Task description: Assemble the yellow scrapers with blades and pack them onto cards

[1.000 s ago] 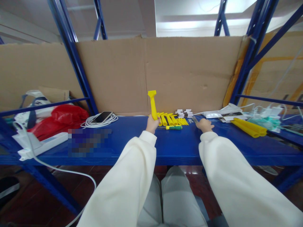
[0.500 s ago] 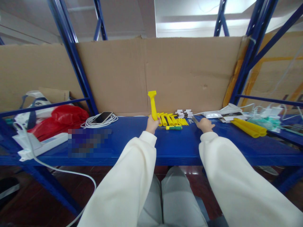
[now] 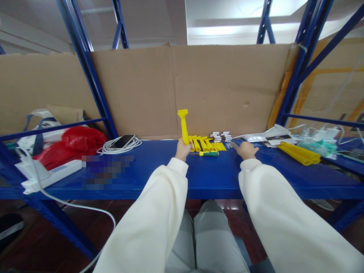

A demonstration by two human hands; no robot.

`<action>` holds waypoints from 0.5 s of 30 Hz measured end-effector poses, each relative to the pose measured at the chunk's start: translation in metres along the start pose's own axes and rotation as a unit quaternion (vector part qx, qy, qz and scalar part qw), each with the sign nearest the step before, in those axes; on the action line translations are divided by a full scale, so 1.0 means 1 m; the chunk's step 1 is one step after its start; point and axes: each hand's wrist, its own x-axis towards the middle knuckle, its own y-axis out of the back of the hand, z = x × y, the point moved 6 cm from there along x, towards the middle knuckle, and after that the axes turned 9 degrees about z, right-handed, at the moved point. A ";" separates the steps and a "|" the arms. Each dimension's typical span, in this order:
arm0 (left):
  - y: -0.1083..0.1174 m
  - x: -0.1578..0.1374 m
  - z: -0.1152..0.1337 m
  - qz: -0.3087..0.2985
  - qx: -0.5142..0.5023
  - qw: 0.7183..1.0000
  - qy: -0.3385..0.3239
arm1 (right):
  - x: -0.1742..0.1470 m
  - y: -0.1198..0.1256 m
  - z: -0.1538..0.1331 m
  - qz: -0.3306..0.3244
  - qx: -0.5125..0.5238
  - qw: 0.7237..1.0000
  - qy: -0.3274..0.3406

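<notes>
My left hand (image 3: 182, 150) is wrapped round the lower end of a yellow scraper handle (image 3: 184, 127), which stands upright with its wide flat head on top. On the bench, my right hand (image 3: 247, 151) has its fingers closed on a thin grey flat piece (image 3: 234, 145), too small to make out further. Between the hands lies a row of similar yellow scraper handles (image 3: 203, 145). Several small yellow pieces (image 3: 220, 146) sit beside them, with stacks of small white-and-dark packets (image 3: 221, 137) behind. A green-and-yellow screwdriver (image 3: 209, 154) lies in front of the row.
The blue bench (image 3: 213, 178) ends at a cardboard panel (image 3: 222, 87). At left are a phone (image 3: 123, 141), a coiled white cable (image 3: 106, 149), a red bag (image 3: 79, 142) and a power strip (image 3: 61, 172). At right lie yellow tubes (image 3: 300, 152) and white packets (image 3: 277, 138).
Hardly anything differs. My right hand has shifted very slightly at the same spot; my left hand holds the yellow scraper handle as before.
</notes>
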 end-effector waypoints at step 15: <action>-0.001 0.001 -0.001 0.002 0.013 1.000 -0.004 | -0.003 0.000 -0.005 -0.037 -0.003 0.999 -0.004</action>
